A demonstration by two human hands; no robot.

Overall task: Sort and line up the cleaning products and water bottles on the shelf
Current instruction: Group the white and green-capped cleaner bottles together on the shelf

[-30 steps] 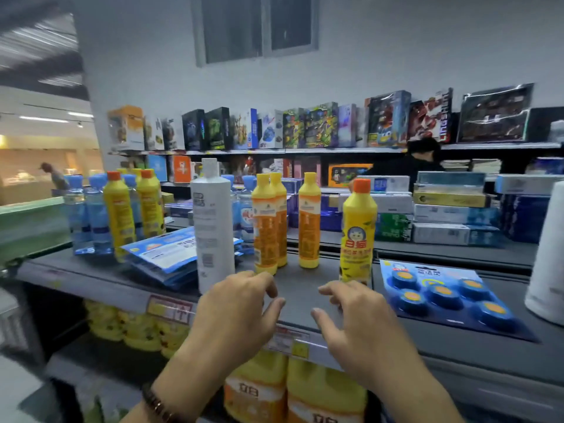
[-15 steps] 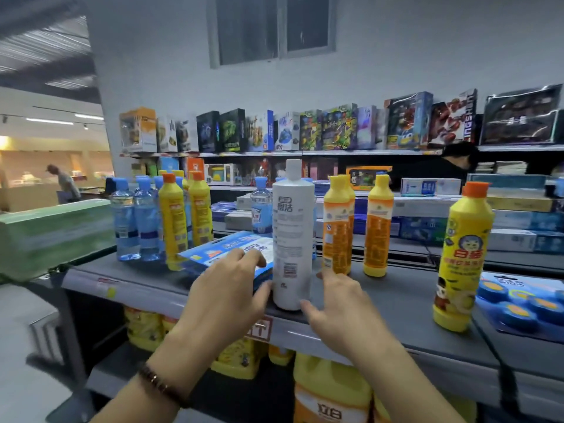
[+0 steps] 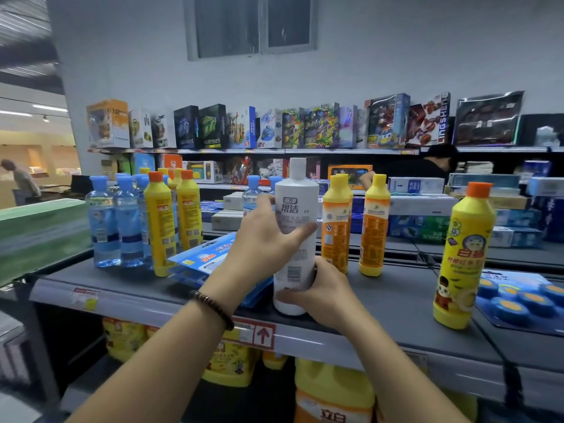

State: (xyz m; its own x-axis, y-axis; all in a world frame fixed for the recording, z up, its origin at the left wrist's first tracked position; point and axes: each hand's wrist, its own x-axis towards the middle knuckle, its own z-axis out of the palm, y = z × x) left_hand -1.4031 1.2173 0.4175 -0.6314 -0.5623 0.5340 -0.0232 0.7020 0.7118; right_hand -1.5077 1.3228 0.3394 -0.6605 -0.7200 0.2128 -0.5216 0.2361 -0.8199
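Dim, cool indoor light falls on the shelf (image 3: 396, 303). Warm, bright ceiling strips (image 3: 48, 108) glow far left of the left hand (image 3: 262, 239). The green box (image 3: 39, 233) out there is motion-blurred. Straight lines bow beyond the right hand (image 3: 323, 297).

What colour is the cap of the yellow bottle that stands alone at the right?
The cap is orange; the head view shows it.

I am seeing toy boxes (image 3: 305, 126) standing in a row along the top shelf of the far rack, under a dark window (image 3: 254, 25). A person in black (image 3: 427, 167) is standing behind stacked flat cartons (image 3: 421, 206). Far left, another person (image 3: 22, 181) is leaning forward, beyond a green carton (image 3: 39, 233).
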